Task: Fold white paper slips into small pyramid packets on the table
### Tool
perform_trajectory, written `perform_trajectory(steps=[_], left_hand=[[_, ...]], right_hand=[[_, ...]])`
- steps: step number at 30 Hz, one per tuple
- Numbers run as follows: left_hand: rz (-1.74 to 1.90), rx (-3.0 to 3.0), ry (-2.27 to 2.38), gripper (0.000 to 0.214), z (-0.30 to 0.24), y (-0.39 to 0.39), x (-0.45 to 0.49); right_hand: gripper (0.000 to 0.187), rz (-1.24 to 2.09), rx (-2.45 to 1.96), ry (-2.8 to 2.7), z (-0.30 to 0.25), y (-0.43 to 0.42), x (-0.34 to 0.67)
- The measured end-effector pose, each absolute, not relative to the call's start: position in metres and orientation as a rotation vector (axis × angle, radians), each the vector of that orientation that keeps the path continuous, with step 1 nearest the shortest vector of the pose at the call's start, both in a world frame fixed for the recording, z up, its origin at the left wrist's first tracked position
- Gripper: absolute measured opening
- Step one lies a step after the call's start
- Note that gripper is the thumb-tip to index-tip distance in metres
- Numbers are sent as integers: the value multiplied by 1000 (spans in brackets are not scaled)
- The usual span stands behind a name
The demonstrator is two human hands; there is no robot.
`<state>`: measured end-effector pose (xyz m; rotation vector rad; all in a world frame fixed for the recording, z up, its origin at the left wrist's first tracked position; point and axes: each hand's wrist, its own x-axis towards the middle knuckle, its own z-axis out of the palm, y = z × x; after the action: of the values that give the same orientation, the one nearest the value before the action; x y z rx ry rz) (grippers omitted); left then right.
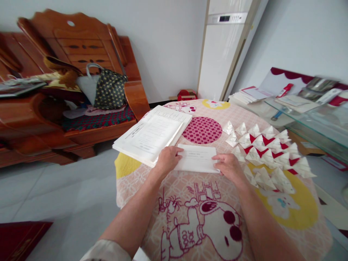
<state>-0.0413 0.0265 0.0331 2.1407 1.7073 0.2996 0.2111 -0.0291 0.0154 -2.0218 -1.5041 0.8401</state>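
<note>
A folded white sheet of paper (196,159) with faint print lies flat on the cloth-covered round table in front of me. At its left edge, my left hand (169,159) is closed with curled fingers. My right hand (228,166) grips the opposite edge, its fingers on top and the thumb low near the corner. Beyond my left hand lies a stack of printed paper sheets (154,136). To the right of my right hand stand several pointed folded-paper pieces (265,146), grouped in rows, with red showing between some of them.
The patterned tablecloth (201,217) covers the table. A glass-topped table (312,114) holding papers, a red marker and metal bowls adjoins at the right. A carved wooden bench (81,40) with bags stands at the left, and a tall white air conditioner (223,50) behind.
</note>
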Motion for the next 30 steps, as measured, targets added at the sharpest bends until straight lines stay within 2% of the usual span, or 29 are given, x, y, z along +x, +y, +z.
perform_trajectory(steps=[9,30], left_hand=[[302,2153,1660,38,32,29,-43],[332,2160,1642,39,24,32,-44]], right_hand=[[33,726,-2016,-1548,6,-27,215],[38,760,-2007,-1518,9,-27,215]])
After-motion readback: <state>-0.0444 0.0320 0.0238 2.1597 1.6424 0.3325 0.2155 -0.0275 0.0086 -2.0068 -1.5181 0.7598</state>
